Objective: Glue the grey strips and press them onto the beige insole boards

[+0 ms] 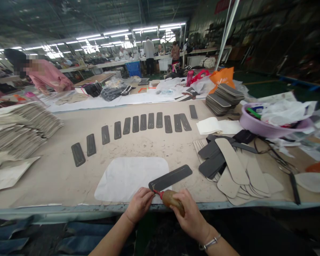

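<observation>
My left hand (139, 204) pinches the near end of a dark strip (170, 177) lying at six o'clock on the tabletop (56, 174). My right hand (190, 213) grips a brown glue bottle (172, 200), its red nozzle touching the strip's end; my fingers hide its base. At two o'clock a lilac basin (258, 126) holds crumpled plastic.

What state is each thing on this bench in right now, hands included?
Left hand: pinching the near end of the dark strip.
Right hand: gripping the squeeze bottle.
Squeeze bottle: tilted, red nozzle at the strip's end.
Dark strip: flat, partly on the white sheet.
White sheet: spread flat.
Row of dark strips: laid apart, side by side.
Beige pieces: fanned in a loose pile.
Purple basin: filled with plastic.
</observation>
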A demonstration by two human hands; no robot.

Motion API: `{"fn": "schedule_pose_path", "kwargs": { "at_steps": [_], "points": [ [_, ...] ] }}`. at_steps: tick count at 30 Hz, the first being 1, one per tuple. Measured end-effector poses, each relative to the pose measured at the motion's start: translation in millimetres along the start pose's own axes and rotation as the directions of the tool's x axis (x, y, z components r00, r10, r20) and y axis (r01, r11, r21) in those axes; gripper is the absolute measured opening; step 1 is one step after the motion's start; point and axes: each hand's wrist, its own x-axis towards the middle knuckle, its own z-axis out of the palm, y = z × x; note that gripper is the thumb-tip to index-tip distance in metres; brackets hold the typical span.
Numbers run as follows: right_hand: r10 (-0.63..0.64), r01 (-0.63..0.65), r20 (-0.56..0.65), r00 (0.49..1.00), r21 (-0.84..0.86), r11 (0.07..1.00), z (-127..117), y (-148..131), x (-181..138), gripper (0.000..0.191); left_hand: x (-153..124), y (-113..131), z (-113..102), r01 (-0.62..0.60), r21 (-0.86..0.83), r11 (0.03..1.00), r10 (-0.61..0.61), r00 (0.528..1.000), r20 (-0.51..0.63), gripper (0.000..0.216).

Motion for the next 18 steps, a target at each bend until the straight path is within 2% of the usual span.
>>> {"fn": "schedule_pose_path", "kwargs": {
  "at_steps": [4, 8, 14, 18],
  "points": [
    [0.029, -0.030, -0.025, 0.999, -0.058, 0.998, -12.3, 1.4, -8.2, 0.028, 0.6, 0.0, -0.2, -0.004, -0.004, 1.000, 0.004, 1.000, 0.000, 0.019],
    [0.050, -0.076, -0.155, 0.987, -0.162, 0.984, -32.0, 14.0, -13.0, 0.024, 0.4, -1.9, 1.3, -0.013, -0.003, 1.000, 0.013, 1.000, 0.003, 0.020],
    [-0.026, -0.115, -0.355, 0.934, -0.370, 0.922, -68.5, 39.5, -20.8, 0.023, 0.6, -4.2, 2.4, -0.027, 0.001, 1.000, 0.027, 1.000, 0.001, 0.020],
    [-0.067, -0.112, -0.387, 0.920, -0.422, 0.900, -75.7, 43.7, -20.8, 0.025, 1.3, -3.5, 2.3, -0.025, 0.008, 1.000, 0.025, 1.000, 0.007, 0.019]
  ]
}}
